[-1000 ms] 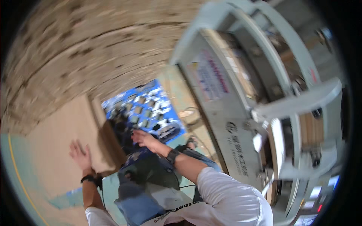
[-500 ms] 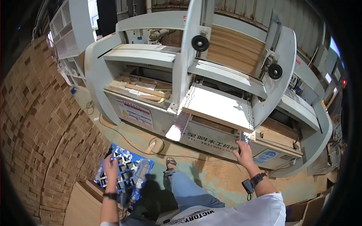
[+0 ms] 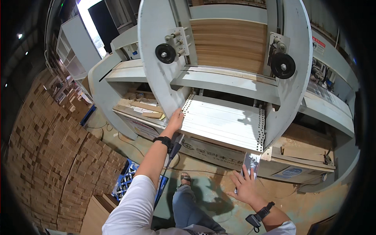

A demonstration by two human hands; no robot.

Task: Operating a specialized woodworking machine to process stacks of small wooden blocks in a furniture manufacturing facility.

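Observation:
A white panel surface (image 3: 223, 119), with dark holes along both ends and thin lines across it, lies between the two upright side plates of a grey machine. My left hand (image 3: 176, 120) lies against its left edge, fingers extended and partly hidden from view. Lower right, my right hand (image 3: 244, 186) is spread over a shiny metal rail (image 3: 252, 161) that juts out below the panel. Its fingertips overlap the rail; whether they touch it I cannot make out. A dark blue, tapered thing (image 3: 175, 150) shows beside my left forearm, partly hidden.
Black handwheels (image 3: 165, 53) sit on both side plates (image 3: 288, 109). Brown boards (image 3: 229, 45) are stacked upright between them. At left stands a high wall of stacked wooden pieces (image 3: 55, 156), near a blue pallet (image 3: 124, 182). A cable (image 3: 133, 145) crosses the floor.
My left hand has swung up from beside the blue pallet to the panel's left edge. My right hand has come down along the rail. The view has moved closer to the machine.

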